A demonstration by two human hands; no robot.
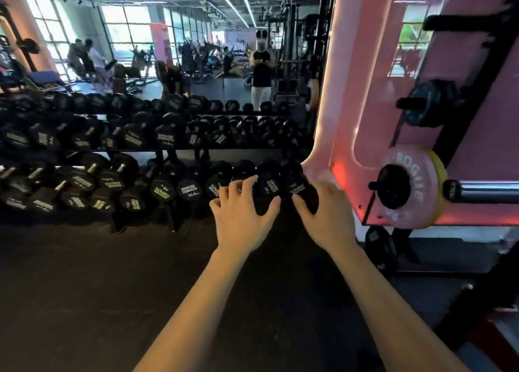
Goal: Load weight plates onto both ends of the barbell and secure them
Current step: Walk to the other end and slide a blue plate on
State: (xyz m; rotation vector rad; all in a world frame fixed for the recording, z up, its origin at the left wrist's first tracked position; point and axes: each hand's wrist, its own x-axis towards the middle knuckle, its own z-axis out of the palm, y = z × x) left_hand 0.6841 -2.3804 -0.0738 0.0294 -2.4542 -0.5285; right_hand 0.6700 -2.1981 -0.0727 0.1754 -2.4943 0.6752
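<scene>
Pink plate (408, 186) sits on the bar (488, 191) end at right, a black collar (393, 186) over its hub. Left hand (243, 217) and right hand (327, 217) hover spread, holding nothing, well left of it. This end looks loaded; next likely means checking the collar or going to the far end.

**Count at the rack**

Two hands, the left hand (243, 213) and right hand (327, 217). Right of them: one barbell (488, 190) carrying one Rogue plate (408, 186) and one collar (393, 187). Beyond them, one dumbbell rack (140, 150) with three tiers.
</scene>
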